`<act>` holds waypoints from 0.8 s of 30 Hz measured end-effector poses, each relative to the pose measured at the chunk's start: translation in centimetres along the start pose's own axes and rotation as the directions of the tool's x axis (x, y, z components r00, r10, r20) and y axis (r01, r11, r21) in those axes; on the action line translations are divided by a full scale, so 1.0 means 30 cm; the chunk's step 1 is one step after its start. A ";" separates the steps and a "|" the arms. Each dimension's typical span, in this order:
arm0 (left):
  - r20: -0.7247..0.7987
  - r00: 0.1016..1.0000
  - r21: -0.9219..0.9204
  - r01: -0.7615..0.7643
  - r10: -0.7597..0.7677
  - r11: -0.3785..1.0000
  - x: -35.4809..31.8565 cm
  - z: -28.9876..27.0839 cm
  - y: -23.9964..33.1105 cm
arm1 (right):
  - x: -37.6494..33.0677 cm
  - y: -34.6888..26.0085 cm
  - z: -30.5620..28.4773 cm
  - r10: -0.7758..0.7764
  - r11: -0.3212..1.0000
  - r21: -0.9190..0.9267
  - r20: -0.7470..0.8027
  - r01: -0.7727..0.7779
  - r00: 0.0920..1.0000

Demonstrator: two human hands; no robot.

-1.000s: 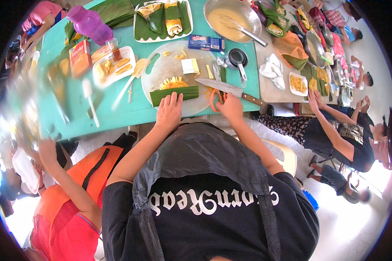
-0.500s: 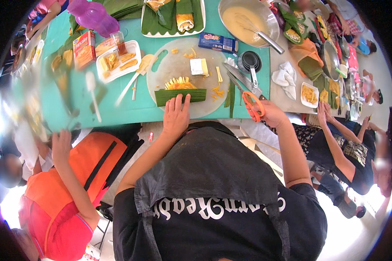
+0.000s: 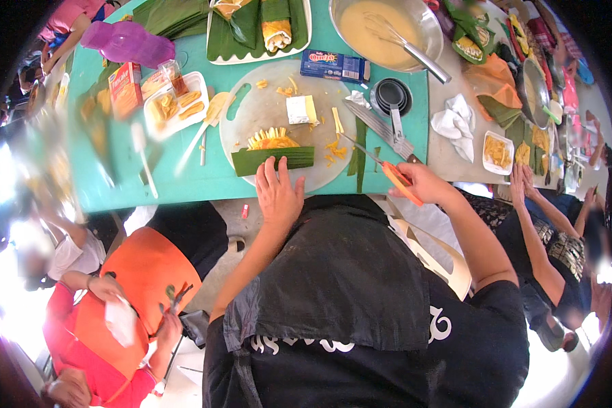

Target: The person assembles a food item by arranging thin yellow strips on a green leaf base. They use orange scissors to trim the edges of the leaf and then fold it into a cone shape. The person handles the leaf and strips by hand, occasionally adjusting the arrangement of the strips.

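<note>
My left hand (image 3: 279, 192) rests with outstretched fingers on the near edge of a folded green banana leaf (image 3: 298, 157). Yellow strips and an orange-yellow filling (image 3: 270, 141) stick out along the leaf's far side, on a round translucent cutting board (image 3: 251, 114). At the right of the board my right hand (image 3: 425, 183) grips orange-handled scissors (image 3: 393, 175) by the handles, their blades pointing up and left toward the board's edge. A white-and-yellow block of cheese (image 3: 300, 109) sits further back on the board, with yellow scraps around it.
Knives (image 3: 377, 126) and black measuring cups (image 3: 391, 95) lie right of the board. Behind stand a leaf-lined tray (image 3: 214, 44) and a batter bowl (image 3: 360, 20) with a whisk. A foam tray of yellow pieces (image 3: 197, 85) is at left. Co-workers (image 3: 136, 299) flank me.
My right hand has swung the scissors so their blades point toward the board. My left hand stays at the leaf. The co-worker at left has drawn back from the table, holding something white.
</note>
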State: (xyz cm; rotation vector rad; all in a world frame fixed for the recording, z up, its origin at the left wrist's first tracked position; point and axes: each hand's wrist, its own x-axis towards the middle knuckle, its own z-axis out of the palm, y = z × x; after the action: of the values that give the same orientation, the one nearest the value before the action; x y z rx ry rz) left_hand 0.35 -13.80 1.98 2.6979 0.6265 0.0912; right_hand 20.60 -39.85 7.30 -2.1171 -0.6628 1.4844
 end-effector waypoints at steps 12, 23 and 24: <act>-0.111 0.982 -0.079 0.144 -0.152 0.986 0.006 0.056 0.041 | 0.146 -0.160 -0.095 -0.018 0.853 -0.496 0.279 0.160 0.960; -0.268 0.914 -0.229 0.246 -0.304 0.942 0.024 0.130 0.087 | 0.191 -0.296 -0.198 0.013 0.749 -0.619 0.368 0.234 0.930; -0.271 0.908 -0.240 0.258 -0.320 0.936 0.028 0.133 0.092 | 0.191 -0.323 -0.208 0.014 0.742 -0.624 0.378 0.244 0.925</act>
State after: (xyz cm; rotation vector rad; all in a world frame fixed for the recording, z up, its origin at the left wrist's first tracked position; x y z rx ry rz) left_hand 2.82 -17.08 -0.74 2.3838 1.0462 0.4760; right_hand 27.06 -29.38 11.09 -2.2172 -1.6533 1.7605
